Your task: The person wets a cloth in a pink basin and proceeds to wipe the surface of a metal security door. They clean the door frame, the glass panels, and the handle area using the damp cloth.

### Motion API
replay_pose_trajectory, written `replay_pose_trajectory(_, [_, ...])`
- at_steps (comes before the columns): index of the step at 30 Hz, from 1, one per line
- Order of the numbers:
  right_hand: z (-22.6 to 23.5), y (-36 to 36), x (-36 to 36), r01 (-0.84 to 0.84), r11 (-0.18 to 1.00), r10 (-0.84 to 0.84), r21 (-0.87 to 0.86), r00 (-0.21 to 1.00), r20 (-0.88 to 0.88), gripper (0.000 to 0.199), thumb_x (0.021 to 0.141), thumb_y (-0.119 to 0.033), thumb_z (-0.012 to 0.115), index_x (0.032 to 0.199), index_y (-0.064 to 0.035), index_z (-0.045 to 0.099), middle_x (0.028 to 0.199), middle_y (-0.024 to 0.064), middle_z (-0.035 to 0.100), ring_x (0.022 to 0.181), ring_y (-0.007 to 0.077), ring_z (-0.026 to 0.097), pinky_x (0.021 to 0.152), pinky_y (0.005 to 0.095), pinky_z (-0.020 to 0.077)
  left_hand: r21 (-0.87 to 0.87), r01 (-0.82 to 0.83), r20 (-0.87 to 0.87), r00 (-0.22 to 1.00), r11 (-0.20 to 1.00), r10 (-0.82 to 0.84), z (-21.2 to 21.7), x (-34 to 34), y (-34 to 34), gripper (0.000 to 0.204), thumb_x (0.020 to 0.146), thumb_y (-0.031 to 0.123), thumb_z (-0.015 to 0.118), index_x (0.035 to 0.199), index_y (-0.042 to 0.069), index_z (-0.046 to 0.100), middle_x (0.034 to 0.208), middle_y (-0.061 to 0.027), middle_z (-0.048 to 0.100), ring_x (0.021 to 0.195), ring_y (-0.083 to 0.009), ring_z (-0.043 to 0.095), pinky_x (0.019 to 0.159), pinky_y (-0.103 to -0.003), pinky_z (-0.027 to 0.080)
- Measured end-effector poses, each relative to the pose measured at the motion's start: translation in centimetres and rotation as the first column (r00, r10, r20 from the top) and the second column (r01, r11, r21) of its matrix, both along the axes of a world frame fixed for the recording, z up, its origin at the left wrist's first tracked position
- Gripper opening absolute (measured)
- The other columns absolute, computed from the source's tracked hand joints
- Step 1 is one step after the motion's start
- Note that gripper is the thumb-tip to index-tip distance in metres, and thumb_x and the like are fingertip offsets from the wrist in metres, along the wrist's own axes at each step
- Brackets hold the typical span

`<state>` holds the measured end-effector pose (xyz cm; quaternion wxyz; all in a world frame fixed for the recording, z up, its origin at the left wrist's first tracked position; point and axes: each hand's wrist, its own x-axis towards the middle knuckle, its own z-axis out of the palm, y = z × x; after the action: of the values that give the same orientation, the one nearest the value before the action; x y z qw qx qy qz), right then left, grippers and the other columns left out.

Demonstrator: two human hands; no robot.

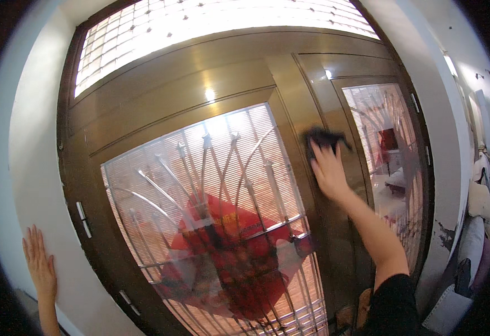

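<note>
Raised against the door, my right hand [330, 172] presses a dark cloth [324, 138] onto the brown metal frame between the two glass panes. The cloth is blurred by motion. My left hand [40, 262] lies flat on the white wall [38, 185] left of the door, fingers stretched out and holding nothing. The brown door [189, 92] has a large glass pane with silvery metal bars [207, 151] in it. A red diamond-shaped decoration [245, 241] shows through or on that pane, overlaid by reflections.
A narrower glass pane [390, 140] is at the right of the door. Hinges [82, 219] line the left frame. A bright gridded window [217, 19] spans the top. Cushions and cloth-like items [472, 235] are heaped along the right wall.
</note>
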<state>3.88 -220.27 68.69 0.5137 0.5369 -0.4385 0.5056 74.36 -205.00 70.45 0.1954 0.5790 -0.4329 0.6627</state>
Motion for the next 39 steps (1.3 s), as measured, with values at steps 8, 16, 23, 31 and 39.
replay_pose_trajectory(8, [-20.2,2.1,-0.5,-0.041,0.904,0.001,0.426,0.996,0.094,0.054,0.087,-0.024,0.047,0.134,-0.0016,0.033,0.118,0.0228,0.046,0.113,0.0408,0.040,0.103,0.0582,0.0176,0.025,0.089,-0.075,0.993,0.996,-0.087,0.2,-1.3,-0.5,0.058,0.084,0.008,0.041,0.140,0.003,0.027,0.147,-0.0105,0.024,0.138,-0.0272,0.015,0.113,-0.044,0.007])
replay_pose_trajectory(16, [6.8,-0.1,-2.0,0.024,0.999,-0.022,-0.031,0.999,0.049,0.050,0.092,-0.026,0.038,0.139,-0.0097,0.029,0.130,0.0193,0.042,0.124,0.0357,0.033,0.107,0.0529,0.0146,0.009,0.050,0.033,0.998,0.999,-0.051,-0.1,0.8,-0.7,0.060,0.082,0.005,0.043,0.140,0.005,0.028,0.147,-0.0101,0.024,0.138,-0.0260,0.015,0.113,-0.043,0.006])
replay_pose_trajectory(23, [-2.0,-0.2,1.7,-0.017,0.987,0.019,0.158,1.000,-0.010,0.052,0.088,-0.020,0.044,0.137,-0.0057,0.032,0.134,0.0228,0.037,0.126,0.0381,0.032,0.106,0.0544,0.0144,0.009,-0.042,0.042,0.998,0.999,0.041,-0.2,1.2,-0.9,0.054,0.088,0.012,0.039,0.141,0.006,0.028,0.147,-0.0094,0.024,0.138,-0.0247,0.015,0.113,-0.043,0.008])
replay_pose_trajectory(31, [-28.8,-0.8,1.6,-0.100,0.619,0.117,0.779,0.992,0.034,0.038,0.092,-0.042,0.038,0.120,-0.0215,0.052,0.113,0.0066,0.056,0.114,0.0219,0.048,0.102,0.0528,0.0248,-0.018,0.042,0.092,0.995,0.999,-0.040,-0.2,0.6,-1.8,0.053,0.089,0.014,0.039,0.140,0.005,0.028,0.147,-0.0092,0.025,0.138,-0.0250,0.015,0.113,-0.043,0.008])
replay_pose_trajectory(39, [5.8,-1.3,6.2,-0.003,0.999,-0.002,-0.044,0.993,-0.116,0.047,0.089,-0.022,0.041,0.135,-0.0121,0.036,0.098,0.0166,0.057,0.100,0.0345,0.050,0.099,0.0531,0.0283,0.018,0.053,0.069,0.996,0.998,-0.054,0.0,0.3,-0.1,0.053,0.089,0.014,0.039,0.140,0.005,0.028,0.147,-0.0085,0.025,0.138,-0.0254,0.016,0.113,-0.043,0.008])
